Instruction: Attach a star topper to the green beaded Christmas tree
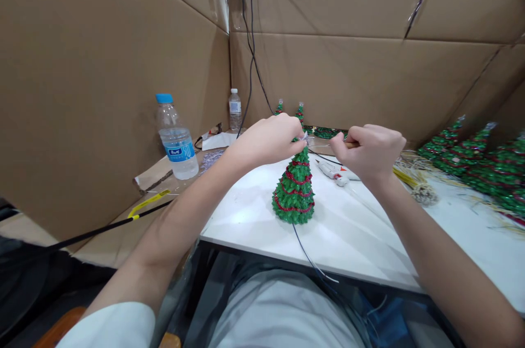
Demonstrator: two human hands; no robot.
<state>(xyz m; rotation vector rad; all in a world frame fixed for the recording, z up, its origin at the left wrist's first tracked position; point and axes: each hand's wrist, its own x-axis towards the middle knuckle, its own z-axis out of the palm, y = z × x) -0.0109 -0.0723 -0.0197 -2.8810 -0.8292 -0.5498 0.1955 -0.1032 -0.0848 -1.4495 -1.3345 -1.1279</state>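
A small green tinsel Christmas tree [294, 195] with red garland rings stands upright on the white table [353, 238]. My left hand [268, 140] is closed in a pinch at the tree's tip, on a small silvery piece. My right hand [369, 150] is a closed fist just right of the tip, gripping a thin brownish stick whose end points toward the tree top. A thin dark wire [305, 249] runs from under the tree toward me and over the table's edge.
A white glue gun [333, 172] lies behind the tree. Two water bottles [175, 137] [235, 110] stand at left by the cardboard walls [102, 91]. Several finished trees [471, 159] and pale sticks [414, 181] lie at right. Two small trees [299, 112] stand at the back.
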